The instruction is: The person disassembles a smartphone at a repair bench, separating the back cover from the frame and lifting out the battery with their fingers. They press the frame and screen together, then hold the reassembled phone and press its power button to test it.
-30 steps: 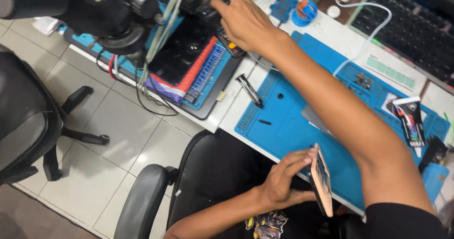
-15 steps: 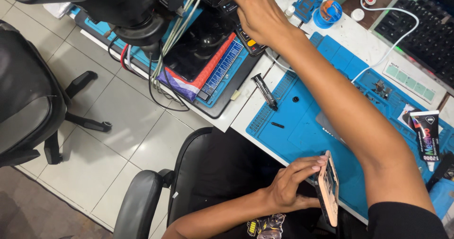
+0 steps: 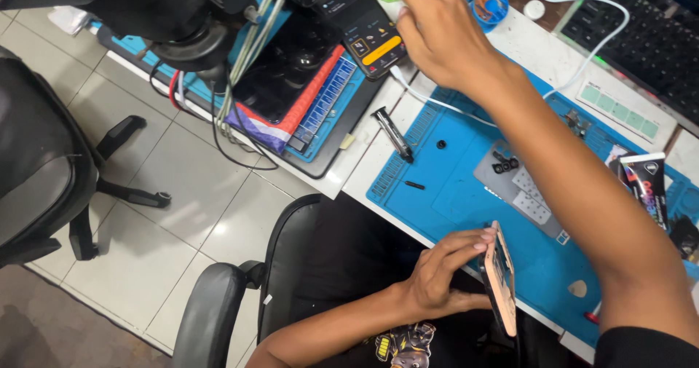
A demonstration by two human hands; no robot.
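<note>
Left hand (image 3: pixel 437 281): nearest to the camera, over the lap, in front of the table edge. Its fingers are closed around a slim phone (image 3: pixel 501 279), thumb on one long side and fingertips (image 3: pixel 477 238) on the other, so the phone stands on its edge.
Phone in hand: it looks thin, stiff and light, with a smooth body that is probably slippery. The glass side is likely fragile, so a hold on the two long edges seems safest, not on the flat faces.
Blue work mat (image 3: pixel 466 186): one, on the white table just beyond the left hand. On it lie one dark screwdriver (image 3: pixel 393 133), a grey parts tray (image 3: pixel 520 186) and a few small black pieces, too small to name.
Right hand (image 3: pixel 437 29): farther away, the arm stretched across the mat. The fingers are spread and bent, holding nothing, and they hover just beside a second phone (image 3: pixel 368 33) with a lit screen.
Phones counted: two that I can tell, one in hand and one lit on the stand.
White cable (image 3: pixel 604 29): one, running behind the right wrist.
Keyboard (image 3: pixel 644 37): one, at the far right corner.
Office chairs: two, one black chair (image 3: pixel 36 164) at left and one under the person.
</note>
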